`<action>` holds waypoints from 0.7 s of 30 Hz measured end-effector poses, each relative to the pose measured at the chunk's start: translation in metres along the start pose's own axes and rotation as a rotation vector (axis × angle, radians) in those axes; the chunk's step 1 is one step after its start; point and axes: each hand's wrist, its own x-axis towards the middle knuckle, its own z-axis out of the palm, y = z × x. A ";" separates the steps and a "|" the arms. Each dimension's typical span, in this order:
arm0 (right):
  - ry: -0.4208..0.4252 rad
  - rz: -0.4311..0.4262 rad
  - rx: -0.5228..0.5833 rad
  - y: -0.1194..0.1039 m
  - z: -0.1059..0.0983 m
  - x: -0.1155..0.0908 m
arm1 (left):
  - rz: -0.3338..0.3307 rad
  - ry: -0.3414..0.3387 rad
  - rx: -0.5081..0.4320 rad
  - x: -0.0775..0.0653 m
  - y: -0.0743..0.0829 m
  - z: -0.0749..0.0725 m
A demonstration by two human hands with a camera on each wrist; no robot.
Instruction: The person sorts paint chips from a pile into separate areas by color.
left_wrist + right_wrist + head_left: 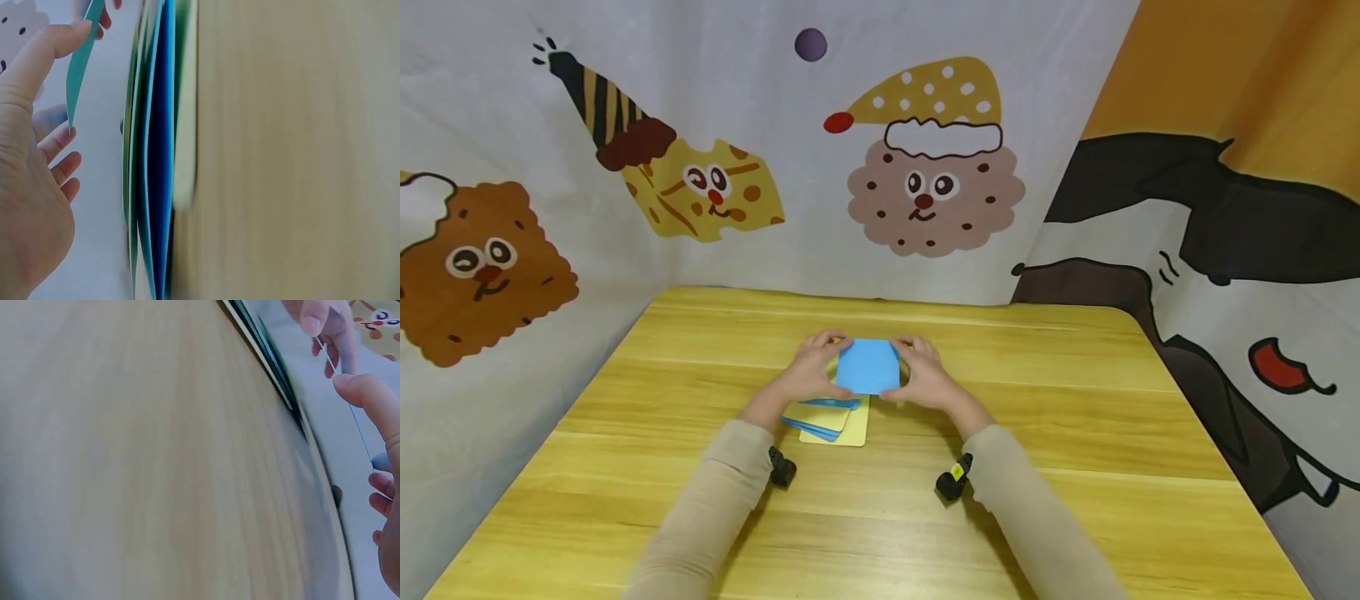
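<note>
A blue sheet of paper or thin card [868, 367] is held up over the far middle of the table by both hands. My left hand [808, 368] grips its left side, thumb at the near corner and fingers at the far one. Mirroring that, my right hand [928, 377] grips the right side. In the left wrist view the sheet [80, 69] appears almost edge-on, slightly bowed, raised off the table. Just below and left of it lies a loose pile of yellow sheets [855, 432] and blue sheets [815, 428], fanned unevenly and partly hidden by the left hand.
The pile rests on a wood-grain table [1075, 533], whose far edge runs behind the hands. A white curtain [805, 167] with cartoon prints hangs beyond it. Small black devices sit at the left cuff [782, 468] and right cuff [953, 479].
</note>
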 end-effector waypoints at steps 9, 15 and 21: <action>0.039 -0.016 -0.015 0.020 -0.021 -0.021 | -0.004 0.018 -0.077 0.014 0.022 0.022; 0.056 -0.010 -0.027 0.033 -0.034 -0.033 | 0.013 0.029 -0.098 0.026 0.035 0.036; 0.053 0.017 0.007 0.046 -0.046 -0.044 | 0.020 0.041 -0.136 0.037 0.049 0.049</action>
